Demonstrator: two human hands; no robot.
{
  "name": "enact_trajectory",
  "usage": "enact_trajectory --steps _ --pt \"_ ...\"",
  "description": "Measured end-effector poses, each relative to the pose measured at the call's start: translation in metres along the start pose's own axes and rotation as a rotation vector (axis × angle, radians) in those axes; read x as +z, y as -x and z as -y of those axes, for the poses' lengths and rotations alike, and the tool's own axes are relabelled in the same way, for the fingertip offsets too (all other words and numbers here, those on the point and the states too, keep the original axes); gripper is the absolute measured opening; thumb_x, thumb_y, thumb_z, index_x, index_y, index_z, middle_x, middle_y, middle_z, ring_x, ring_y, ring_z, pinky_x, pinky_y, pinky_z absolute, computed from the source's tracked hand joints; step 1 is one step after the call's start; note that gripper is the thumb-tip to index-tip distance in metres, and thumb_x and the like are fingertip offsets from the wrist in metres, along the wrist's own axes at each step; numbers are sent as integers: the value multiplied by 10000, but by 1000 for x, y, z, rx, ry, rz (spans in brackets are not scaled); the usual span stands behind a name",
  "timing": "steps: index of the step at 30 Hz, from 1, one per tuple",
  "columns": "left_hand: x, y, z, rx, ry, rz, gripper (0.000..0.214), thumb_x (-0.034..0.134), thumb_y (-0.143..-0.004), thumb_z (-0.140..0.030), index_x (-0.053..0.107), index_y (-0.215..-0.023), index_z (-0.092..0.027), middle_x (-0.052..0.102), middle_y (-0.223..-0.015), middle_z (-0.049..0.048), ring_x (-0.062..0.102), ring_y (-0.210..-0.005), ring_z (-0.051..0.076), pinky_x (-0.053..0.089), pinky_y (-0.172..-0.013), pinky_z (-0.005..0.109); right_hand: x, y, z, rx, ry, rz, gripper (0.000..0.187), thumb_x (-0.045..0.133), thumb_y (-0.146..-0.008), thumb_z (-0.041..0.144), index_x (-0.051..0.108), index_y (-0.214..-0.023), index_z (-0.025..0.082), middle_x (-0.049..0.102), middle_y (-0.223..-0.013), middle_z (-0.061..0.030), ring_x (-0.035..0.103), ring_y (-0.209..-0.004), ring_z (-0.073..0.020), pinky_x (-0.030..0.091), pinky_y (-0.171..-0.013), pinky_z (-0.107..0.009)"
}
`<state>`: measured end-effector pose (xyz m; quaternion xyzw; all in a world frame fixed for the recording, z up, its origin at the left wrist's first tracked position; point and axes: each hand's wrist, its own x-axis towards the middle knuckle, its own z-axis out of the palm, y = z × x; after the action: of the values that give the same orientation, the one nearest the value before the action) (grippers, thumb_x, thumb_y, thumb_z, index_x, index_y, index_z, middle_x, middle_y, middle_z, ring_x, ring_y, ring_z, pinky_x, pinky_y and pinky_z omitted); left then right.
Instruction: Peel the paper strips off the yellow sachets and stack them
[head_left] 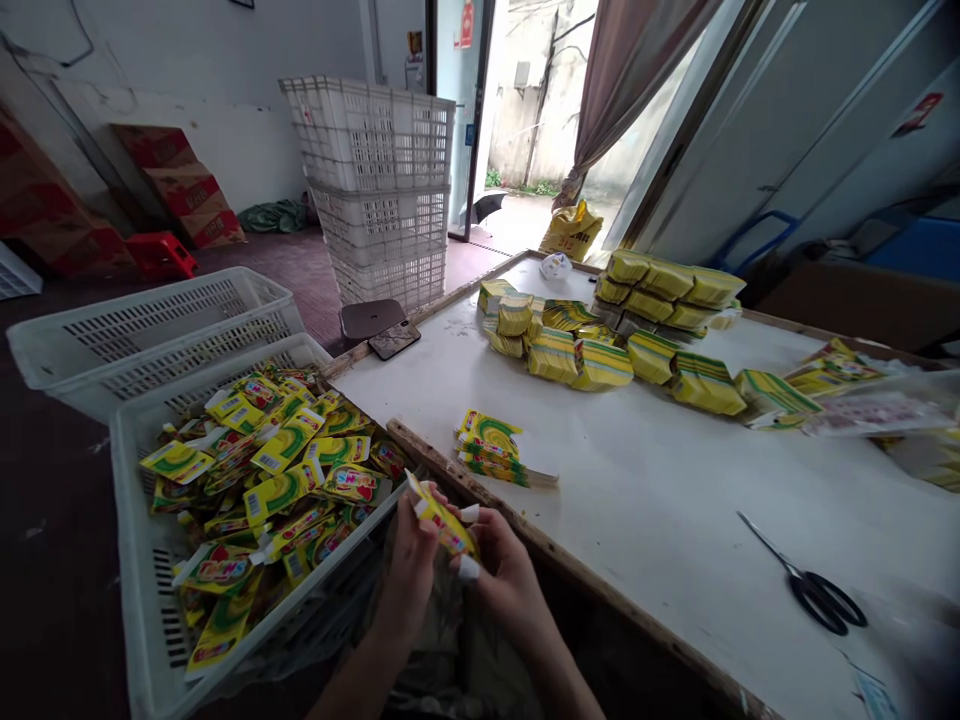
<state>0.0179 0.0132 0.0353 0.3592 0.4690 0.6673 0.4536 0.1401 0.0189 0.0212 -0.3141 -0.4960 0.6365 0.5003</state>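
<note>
Carton: one, yellow, tilted, between your two hands at the table's near edge, above your lap [448, 527].
Left hand [415, 545]: your fingers close on the carton's left end, apparently to steady it.
Right hand [506, 560]: your thumb and fingers, with white wraps [469, 568] at the tips, close on the other end, perhaps for finer control.
Crate [126, 560]: just left of your hands, heaped with loose cartons [285, 490], likely for a short reach.
Stack [491, 445]: similar cartons lying on the table [615, 490] just ahead, probably within easy reach.
Bundles [555, 355]: farther back, seemingly to leave you working room.
Scissors [814, 595]: to your right, well apart from your hands.
Obscured: the carton's underside, some of your fingertips, the crate's lower layers; clear bag [892, 405] cut off at right; lower right corner blurred.
</note>
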Motion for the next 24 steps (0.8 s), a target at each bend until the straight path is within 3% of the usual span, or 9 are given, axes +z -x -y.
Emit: enact_trajectory --steps 2,5,8,11,13,19,24 --pt "-2 1 -1 9 -35 56 477 783 -654 -484 609 -995 -199 670 -865 11 621 -789 156 515 -738 254 -11 -3 4 -14 -48 12 329 781 -708 335 619 -969 215 612 -814 15 552 -764 -146 436 -693 -239" --pt "-4 0 0 -14 -77 8 381 814 -635 -389 643 -895 -170 710 -780 15 624 -690 148 505 -647 238 -20 -4 8 -7 -56 36 222 732 -775 358 657 -926 213 654 -823 2 578 -770 -149 452 -694 -237" --pt "-7 0 2 -53 -49 2 364 807 -643 -418 660 -858 -163 734 -797 37 648 -703 169 510 -656 254 -22 -6 6 13 -80 13 199 734 -779 363 677 -898 213 674 -785 5 595 -714 -138 464 -669 -231" --pt "-9 -1 5 -67 20 188 391 738 -723 -469 685 -982 -181 734 -905 51 660 -824 197 512 -775 292 -20 -9 3 6 -141 -64 205 720 -791 386 681 -903 219 697 -802 0 615 -713 -142 482 -684 -243" --pt "-11 -2 6 -86 -35 251 358 675 -796 -451 695 -1034 -184 728 -949 55 645 -871 195 492 -822 290 -17 -10 2 9 -180 -93 205 719 -791 389 678 -910 227 703 -803 3 625 -719 -146 488 -697 -249" --pt "-17 -9 13 -106 -163 113 285 639 -835 -420 732 -932 -168 716 -813 24 588 -746 148 456 -697 226 -9 -9 1 34 -224 -62 220 779 -723 367 668 -836 215 707 -784 1 636 -718 -165 495 -682 -264" --pt "-14 -5 9 -147 -101 257 332 641 -828 -438 714 -1007 -169 718 -849 34 601 -753 163 470 -714 252 -12 -10 -1 10 -218 -175 215 744 -759 377 673 -883 216 715 -808 -2 642 -726 -169 507 -680 -269"
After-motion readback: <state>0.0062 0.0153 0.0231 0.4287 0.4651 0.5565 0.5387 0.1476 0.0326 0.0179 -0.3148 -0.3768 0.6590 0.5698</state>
